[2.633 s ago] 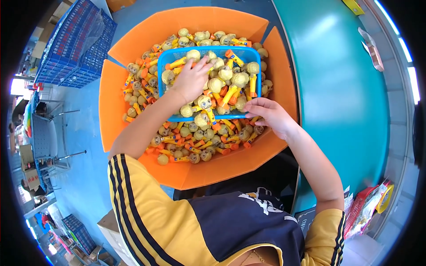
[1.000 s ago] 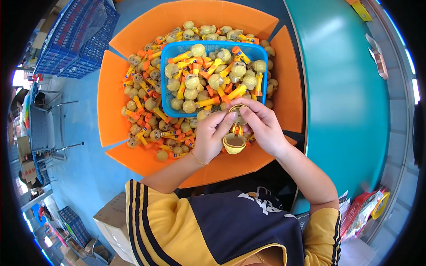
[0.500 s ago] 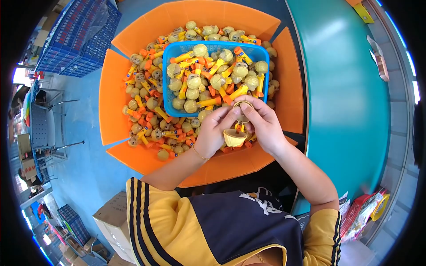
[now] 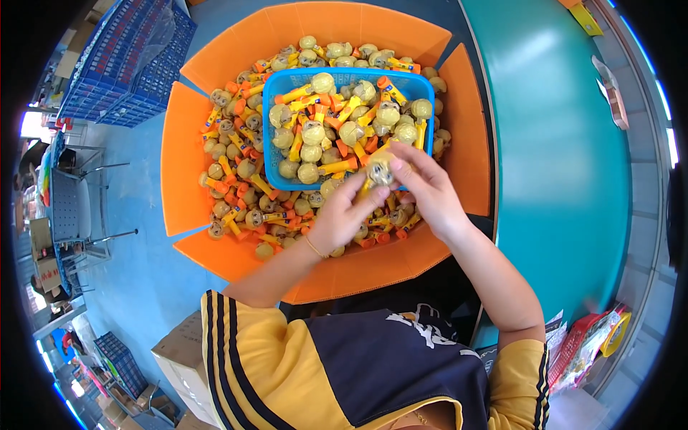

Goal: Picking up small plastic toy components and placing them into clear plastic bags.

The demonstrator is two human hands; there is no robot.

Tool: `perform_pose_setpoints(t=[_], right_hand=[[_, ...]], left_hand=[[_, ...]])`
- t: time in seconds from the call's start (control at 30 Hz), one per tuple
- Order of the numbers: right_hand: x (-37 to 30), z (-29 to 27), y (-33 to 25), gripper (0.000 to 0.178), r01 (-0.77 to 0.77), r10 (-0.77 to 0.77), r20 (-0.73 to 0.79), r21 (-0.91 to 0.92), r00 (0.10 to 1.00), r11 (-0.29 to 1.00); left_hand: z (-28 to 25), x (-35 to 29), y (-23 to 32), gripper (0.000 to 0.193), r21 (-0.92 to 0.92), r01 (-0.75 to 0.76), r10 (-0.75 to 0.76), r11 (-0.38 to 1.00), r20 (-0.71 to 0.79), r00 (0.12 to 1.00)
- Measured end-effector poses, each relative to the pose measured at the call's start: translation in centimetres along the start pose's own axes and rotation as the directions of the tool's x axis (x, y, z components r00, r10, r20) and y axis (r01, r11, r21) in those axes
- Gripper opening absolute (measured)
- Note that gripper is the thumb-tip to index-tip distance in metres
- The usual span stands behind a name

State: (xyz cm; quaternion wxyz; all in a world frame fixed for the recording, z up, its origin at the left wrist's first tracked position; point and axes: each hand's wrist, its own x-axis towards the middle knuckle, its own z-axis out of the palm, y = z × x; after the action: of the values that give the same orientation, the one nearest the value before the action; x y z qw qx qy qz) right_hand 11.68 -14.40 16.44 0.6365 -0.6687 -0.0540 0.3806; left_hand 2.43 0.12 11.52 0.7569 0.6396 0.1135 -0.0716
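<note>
A golden round-headed toy (image 4: 378, 173) with a small face is between my two hands, over the near right corner of a blue plastic basket (image 4: 270, 154). My left hand (image 4: 345, 217) is closed at its lower left side, its thumb against the head. From the right, my right hand (image 4: 428, 192) pinches it between thumb and fingers. The toy is slightly blurred, and fingers hide part of it. Several similar toys with yellow and orange handles fill the basket, which rests on more of them inside a large orange carton (image 4: 326, 281).
A green tabletop (image 4: 555, 165) runs along the right side. Blue crates (image 4: 118, 64) are stacked at the far left. A cardboard box (image 4: 183, 358) stands near my left elbow, and a red basket (image 4: 580, 337) with packets sits at the lower right.
The toy's head, hanging open as a hollow cup half a second ago, now appears closed with its face showing. My hands have shifted slightly around it.
</note>
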Motion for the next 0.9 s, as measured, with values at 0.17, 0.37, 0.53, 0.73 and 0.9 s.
perform_pose_setpoints(t=[0.17, 0.37, 0.53, 0.73, 0.9], right_hand=[[1.5, -1.5, -0.5, 0.045, -0.038, 0.040, -0.148, 0.018, 0.988, 0.999], [1.7, -1.9, 0.4, 0.034, -0.008, -0.005, -0.138, -0.095, 0.990, 0.995], [2.2, -1.7, 0.6, 0.030, 0.063, -0.073, -0.101, -0.102, 0.992, 0.993], [2.2, -1.7, 1.9, 0.029, 0.137, -0.148, -0.061, -0.158, 0.987, 0.978], [2.4, -2.1, 2.4, 0.027, 0.119, -0.113, 0.044, -0.183, 0.993, 0.976]], left_hand=[[-6.2, 4.3, 1.9, 0.049, 0.781, -0.259, 0.496, 0.569, -0.074, 0.865], [-8.0, 2.8, 4.9, 0.047, 0.841, -0.388, 0.382, 0.377, 0.241, 0.892], [-6.4, -0.5, -3.1, 0.071, 0.779, -0.090, -0.434, 0.620, 0.436, 0.788], [-4.3, -1.1, -13.6, 0.103, 0.841, 0.009, -0.561, 0.541, 0.353, 0.749], [-5.3, -0.4, -17.7, 0.080, 0.870, -0.097, -0.518, 0.483, 0.373, 0.770]])
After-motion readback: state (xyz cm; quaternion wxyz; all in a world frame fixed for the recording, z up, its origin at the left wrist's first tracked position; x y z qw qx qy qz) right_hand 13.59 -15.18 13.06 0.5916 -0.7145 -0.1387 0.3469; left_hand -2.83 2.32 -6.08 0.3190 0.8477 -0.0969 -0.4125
